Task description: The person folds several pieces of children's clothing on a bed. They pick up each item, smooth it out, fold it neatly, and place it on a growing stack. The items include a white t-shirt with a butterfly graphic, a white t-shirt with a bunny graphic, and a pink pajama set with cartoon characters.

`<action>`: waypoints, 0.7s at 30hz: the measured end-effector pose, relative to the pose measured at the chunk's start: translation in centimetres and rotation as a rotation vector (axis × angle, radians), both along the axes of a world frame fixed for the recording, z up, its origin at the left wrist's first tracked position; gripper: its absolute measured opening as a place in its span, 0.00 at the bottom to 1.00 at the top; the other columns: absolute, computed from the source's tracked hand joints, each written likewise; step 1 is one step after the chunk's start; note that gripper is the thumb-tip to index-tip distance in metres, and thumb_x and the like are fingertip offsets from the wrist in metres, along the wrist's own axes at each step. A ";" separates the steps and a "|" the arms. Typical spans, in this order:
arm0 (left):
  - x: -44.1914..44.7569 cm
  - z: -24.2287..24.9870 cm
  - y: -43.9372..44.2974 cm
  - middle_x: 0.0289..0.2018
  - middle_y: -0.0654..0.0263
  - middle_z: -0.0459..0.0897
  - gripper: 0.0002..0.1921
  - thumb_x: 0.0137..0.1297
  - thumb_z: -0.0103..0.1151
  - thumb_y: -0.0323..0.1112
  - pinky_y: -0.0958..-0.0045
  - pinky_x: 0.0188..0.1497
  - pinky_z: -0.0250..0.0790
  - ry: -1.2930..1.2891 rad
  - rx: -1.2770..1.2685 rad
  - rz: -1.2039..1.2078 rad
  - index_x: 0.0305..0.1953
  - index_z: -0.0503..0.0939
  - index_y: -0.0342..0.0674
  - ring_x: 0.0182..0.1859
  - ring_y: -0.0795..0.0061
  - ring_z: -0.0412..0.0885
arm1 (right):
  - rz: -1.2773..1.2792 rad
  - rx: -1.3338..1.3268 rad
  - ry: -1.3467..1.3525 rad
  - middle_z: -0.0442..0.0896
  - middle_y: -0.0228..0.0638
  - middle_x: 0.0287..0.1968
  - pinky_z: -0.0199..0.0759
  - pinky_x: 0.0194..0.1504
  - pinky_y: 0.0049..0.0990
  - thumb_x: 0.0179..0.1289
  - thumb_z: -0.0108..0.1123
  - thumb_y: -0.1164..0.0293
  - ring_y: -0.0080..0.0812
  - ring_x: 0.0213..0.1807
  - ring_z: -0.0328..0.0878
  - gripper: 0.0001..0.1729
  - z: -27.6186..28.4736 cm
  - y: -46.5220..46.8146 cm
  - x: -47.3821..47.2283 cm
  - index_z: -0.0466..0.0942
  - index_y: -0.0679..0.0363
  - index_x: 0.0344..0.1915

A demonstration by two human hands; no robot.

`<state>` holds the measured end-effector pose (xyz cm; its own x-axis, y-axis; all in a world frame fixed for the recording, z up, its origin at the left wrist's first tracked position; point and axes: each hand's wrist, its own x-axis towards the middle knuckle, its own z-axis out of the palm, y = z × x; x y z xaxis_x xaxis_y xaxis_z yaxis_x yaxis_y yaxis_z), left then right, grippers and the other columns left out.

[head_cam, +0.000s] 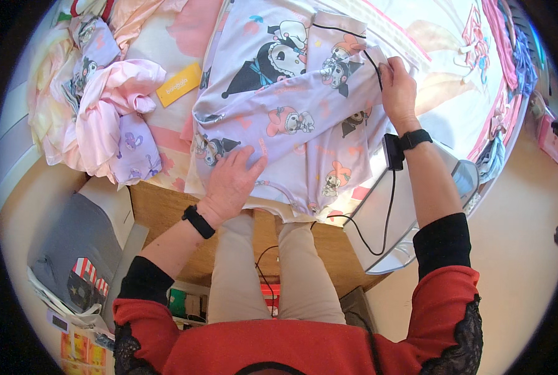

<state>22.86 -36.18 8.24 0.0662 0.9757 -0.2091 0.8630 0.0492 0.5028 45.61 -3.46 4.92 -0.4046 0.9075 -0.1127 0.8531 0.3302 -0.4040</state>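
Note:
A lavender children's top (279, 112) with cartoon prints lies spread before me, its neckline towards my body. One long sleeve (302, 110) is laid slantwise across the front, its black-trimmed cuff pointing to the upper right. At that cuff, my right hand (399, 89) grips the fabric between thumb and fingers. My left hand (229, 183) rests on the shoulder area at the lower left, fingers spread over the cloth. The other sleeve (339, 117) runs down the right side, partly hidden by the slanting one.
Crumpled pink and yellow clothes (115, 108) lie to the left, beside a yellow hang tag (179, 85). A black cable (375, 253) hangs from a small black device (393, 152) by my right wrist. A grey bag (72, 253) stands lower left; pink hangers (475, 42) lie far right.

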 end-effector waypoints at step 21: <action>-1.0 0.9 0.8 0.56 0.58 0.72 0.27 0.61 0.57 0.24 0.59 0.49 0.76 -0.003 -0.003 0.287 0.63 0.76 0.52 0.52 0.58 0.77 | 0.190 0.112 0.206 0.83 0.43 0.28 0.74 0.33 0.42 0.71 0.60 0.64 0.52 0.31 0.82 0.07 6.7 0.2 -1.3 0.75 0.53 0.43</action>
